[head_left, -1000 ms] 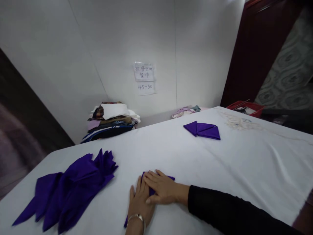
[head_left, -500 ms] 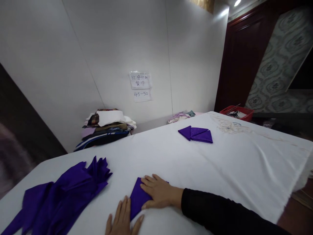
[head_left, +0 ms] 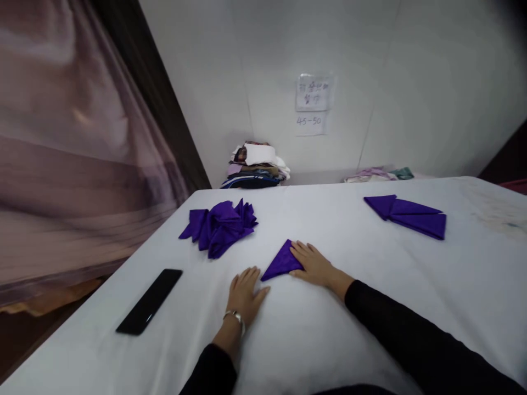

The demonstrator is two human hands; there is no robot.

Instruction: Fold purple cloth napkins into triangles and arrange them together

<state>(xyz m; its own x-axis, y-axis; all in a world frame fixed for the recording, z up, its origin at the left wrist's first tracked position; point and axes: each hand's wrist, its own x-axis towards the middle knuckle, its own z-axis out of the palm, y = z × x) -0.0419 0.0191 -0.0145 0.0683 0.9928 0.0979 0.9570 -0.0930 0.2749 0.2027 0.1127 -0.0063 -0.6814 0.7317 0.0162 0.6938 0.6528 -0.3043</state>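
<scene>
A folded purple napkin (head_left: 281, 260) lies on the white-covered table (head_left: 329, 334), its visible part coming to a point at the lower left. My right hand (head_left: 313, 264) rests flat over the napkin's right side, fingers stretched out, hiding that part. Just left of the napkin's tip, my left hand (head_left: 246, 296) lies on the cloth with its fingers extended, and a bracelet (head_left: 235, 315) circles its wrist. Farther back on the left is a crumpled heap of purple napkins (head_left: 222, 226). Folded purple pieces (head_left: 415, 215) lie at the back right.
A black phone (head_left: 150, 302) lies on the table's left side. Behind the far edge are a stack of folded clothes (head_left: 258, 167) and more fabric (head_left: 373, 174). Paper notes (head_left: 313, 104) hang on the wall. A pink curtain (head_left: 82, 137) hangs along the left.
The view has swung left and down, bringing the phone and curtain into sight. Both hands remain spread at the napkin, the left now slightly apart from its tip.
</scene>
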